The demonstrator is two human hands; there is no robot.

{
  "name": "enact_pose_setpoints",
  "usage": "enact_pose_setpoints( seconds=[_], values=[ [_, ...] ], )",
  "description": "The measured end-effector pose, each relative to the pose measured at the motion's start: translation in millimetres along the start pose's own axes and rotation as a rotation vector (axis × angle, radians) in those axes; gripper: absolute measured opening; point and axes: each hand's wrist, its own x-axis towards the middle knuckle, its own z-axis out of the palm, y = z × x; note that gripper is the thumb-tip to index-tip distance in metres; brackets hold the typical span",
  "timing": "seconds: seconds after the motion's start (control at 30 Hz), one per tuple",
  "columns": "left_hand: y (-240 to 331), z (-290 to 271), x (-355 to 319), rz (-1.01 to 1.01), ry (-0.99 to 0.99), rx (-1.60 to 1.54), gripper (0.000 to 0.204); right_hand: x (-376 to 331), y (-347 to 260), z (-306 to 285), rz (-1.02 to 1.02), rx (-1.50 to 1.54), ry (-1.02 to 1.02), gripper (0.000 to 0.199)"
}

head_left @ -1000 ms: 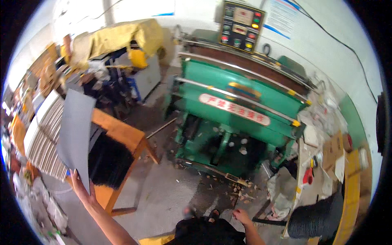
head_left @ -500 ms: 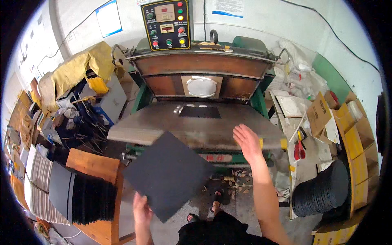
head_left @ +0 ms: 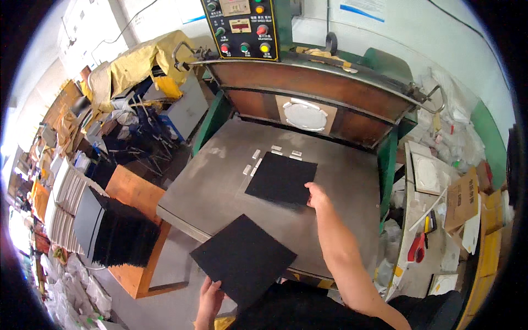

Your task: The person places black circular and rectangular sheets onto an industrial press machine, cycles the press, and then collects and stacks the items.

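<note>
My left hand grips a square black sheet by its near-left edge, holding it tilted in front of the machine. My right hand reaches over the grey metal bed, thumb and fingers closed on the right edge of a second black sheet. That sheet lies on the bed. Several small white blocks stand along its left and far sides. Behind the bed, a white round plate is fixed to the machine's upright brown panel.
A control box with coloured buttons rises behind the bed. At the left, a wooden stand bears stacked black sheets beside pale stacks. A side table at the right holds a red-handled tool and a cardboard box.
My view has moved closer to the bed and turned. My right hand, open in the air before, has come down and closed on the sheet lying there. The left hand keeps its sheet.
</note>
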Motion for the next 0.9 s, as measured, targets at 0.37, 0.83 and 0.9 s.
enact_pose_setpoints(
  seconds=[0.37, 0.83, 0.9],
  values=[
    [-69, 164, 200, -0.214, -0.106, 0.046, 0.029, -77, -40, -115, -0.553, 0.273, -0.464, 0.036],
    [-126, 259, 268, 0.892, -0.216, 1.174, 0.054, -323, 138, -266, -0.659, 0.533, 0.297, 0.054],
    [-127, 291, 286, 0.932, -0.250, 1.553, 0.061, -334, 149, -248, -0.674, 0.542, 0.330, 0.050]
  ],
)
